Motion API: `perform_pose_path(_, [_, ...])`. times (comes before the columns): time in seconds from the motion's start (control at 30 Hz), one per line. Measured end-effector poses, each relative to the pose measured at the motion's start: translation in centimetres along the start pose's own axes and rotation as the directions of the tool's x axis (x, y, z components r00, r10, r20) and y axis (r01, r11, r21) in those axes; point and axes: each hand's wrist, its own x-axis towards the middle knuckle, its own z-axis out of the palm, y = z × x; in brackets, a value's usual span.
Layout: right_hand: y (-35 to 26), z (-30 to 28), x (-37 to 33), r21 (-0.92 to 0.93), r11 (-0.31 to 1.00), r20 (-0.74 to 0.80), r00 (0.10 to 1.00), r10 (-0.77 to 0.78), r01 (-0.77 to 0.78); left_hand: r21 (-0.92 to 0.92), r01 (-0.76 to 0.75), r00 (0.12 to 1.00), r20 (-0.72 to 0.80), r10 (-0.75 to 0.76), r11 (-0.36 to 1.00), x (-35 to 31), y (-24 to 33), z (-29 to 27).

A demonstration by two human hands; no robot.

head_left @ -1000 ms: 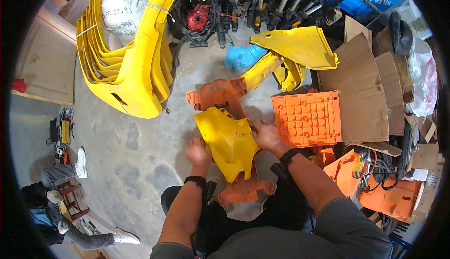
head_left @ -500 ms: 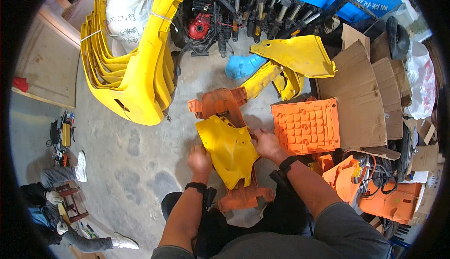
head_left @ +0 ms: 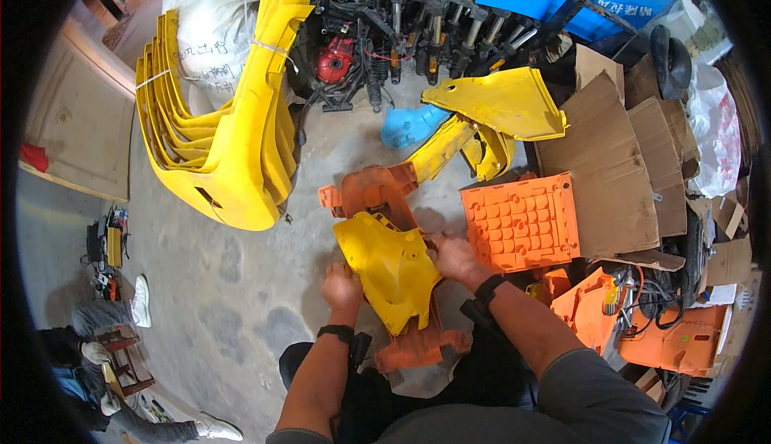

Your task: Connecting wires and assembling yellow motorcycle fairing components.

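Bright yellow panel (head_left: 389, 271) — orange grid-patterned plate (head_left: 520, 223)

Left hand (head_left: 343, 286) and right hand (head_left: 457, 257) hold opposite edges of a yellow panel (head_left: 390, 269) at frame centre, over orange plastic (head_left: 363, 189). Nested yellow covers (head_left: 241, 175) stand upper left.

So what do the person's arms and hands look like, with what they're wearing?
Short dark grey sleeves cover the upper arms. Each wrist has a black band, with a small black object beside it, too unclear to name. The fingers wear no gloves.
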Motion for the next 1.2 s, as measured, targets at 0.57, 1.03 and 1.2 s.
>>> perform_pose_path(0.57, [0.0,-0.1,-0.1,0.004,1.0,0.003,1.0,0.003,-0.003,0.003,0.015,0.999,-0.038,-0.015,1.0,0.0,0.9,-0.6])
perform_pose_path(1.03, [0.0,0.2,0.0,0.018,1.0,0.001,1.0,-0.007,0.007,0.012,0.003,1.0,-0.005,-0.003,1.0,0.0,0.2,-0.3])
perform_pose_path(1.2, [0.6,0.4,0.0,0.027,1.0,-0.02,1.0,-0.003,0.003,0.062,-0.003,1.0,0.005,0.002,0.998,0.1,0.7,-0.5])
